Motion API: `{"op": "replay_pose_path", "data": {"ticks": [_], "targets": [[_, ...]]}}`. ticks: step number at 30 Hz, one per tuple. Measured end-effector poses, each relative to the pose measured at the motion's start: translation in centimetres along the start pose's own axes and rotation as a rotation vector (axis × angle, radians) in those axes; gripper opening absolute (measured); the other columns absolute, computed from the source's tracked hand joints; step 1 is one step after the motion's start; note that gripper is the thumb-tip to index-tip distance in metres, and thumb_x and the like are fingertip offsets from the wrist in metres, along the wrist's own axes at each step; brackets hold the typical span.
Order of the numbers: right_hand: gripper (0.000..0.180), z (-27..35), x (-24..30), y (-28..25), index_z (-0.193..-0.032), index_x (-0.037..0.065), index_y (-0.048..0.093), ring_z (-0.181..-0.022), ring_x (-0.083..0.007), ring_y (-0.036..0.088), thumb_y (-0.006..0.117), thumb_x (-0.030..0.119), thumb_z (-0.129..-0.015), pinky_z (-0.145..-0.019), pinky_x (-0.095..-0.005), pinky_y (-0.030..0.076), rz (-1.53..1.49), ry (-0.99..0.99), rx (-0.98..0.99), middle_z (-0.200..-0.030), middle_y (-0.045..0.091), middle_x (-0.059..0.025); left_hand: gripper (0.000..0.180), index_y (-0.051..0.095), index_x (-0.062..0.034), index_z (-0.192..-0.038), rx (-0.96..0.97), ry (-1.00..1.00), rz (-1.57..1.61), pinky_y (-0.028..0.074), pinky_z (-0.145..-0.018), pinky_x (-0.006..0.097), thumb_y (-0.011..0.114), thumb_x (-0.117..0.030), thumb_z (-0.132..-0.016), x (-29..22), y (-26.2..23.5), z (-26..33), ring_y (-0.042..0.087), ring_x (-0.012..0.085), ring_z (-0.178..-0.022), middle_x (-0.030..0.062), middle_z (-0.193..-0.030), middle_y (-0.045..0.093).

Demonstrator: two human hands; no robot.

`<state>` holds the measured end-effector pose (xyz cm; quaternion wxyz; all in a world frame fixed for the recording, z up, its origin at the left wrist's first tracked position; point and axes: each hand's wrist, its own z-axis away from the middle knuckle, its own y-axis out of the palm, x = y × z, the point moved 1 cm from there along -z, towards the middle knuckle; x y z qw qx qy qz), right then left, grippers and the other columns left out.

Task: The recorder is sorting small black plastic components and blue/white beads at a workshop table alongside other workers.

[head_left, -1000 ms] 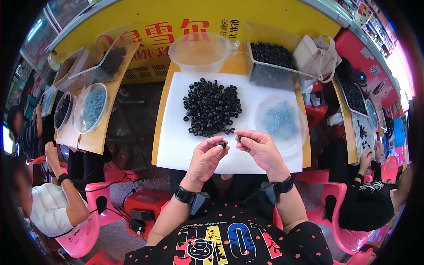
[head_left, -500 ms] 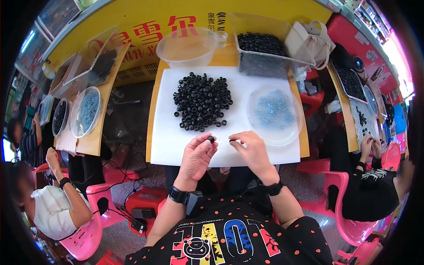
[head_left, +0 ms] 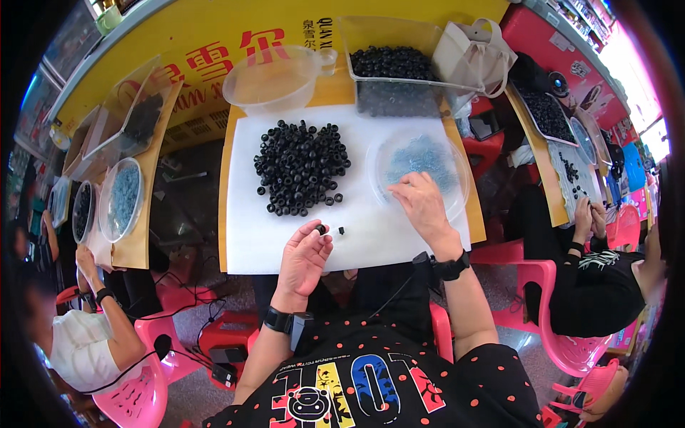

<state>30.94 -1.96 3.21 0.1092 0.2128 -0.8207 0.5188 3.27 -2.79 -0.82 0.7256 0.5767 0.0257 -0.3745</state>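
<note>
My left hand is raised palm-up near the front of the white sheet, pinching a small black ring between thumb and fingertips. Another small black piece lies on the sheet just to its right. My right hand reaches into the shallow clear dish of small blue-grey pieces, fingers curled down onto them. A heap of black rings lies in the middle of the sheet, ahead of my left hand.
A clear bowl and a clear tray of black rings stand at the back. A beige bag sits beside the tray. Other people work at tables to the left and right. Pink chairs surround me.
My right hand has left the left hand and moved right and forward into the clear dish. My left hand keeps the black ring and has turned palm-up.
</note>
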Motion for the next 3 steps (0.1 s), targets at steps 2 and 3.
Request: {"op": "replay_pose_path", "data": {"ticks": [2,3], "targets": [[0.009,-0.30,-0.34,0.01,-0.089,0.009,0.075,-0.091,-0.0278,0.059,0.072,0.008,-0.080,-0.084,-0.0417,0.048,0.031,-0.046,0.066,-0.092,0.064,-0.0048,0.025,0.061,-0.0016,-0.122,0.015,-0.015,-0.006,0.057,-0.088,0.031,0.063,-0.006,-0.097,0.21,-0.05,-0.08,0.067,0.0195,-0.095,0.0118,-0.110,0.068],[0.008,-0.36,-0.45,0.15,-0.089,0.010,0.075,-0.092,-0.0279,0.059,0.072,0.009,-0.082,-0.085,-0.0423,0.048,0.048,-0.059,0.107,-0.092,0.065,-0.0038,0.026,0.061,-0.0017,-0.122,0.020,-0.021,-0.008,0.057,-0.089,0.031,0.063,-0.006,-0.097,0.24,-0.19,-0.15,0.067,0.0200,-0.096,0.0120,-0.111,0.068]]}}
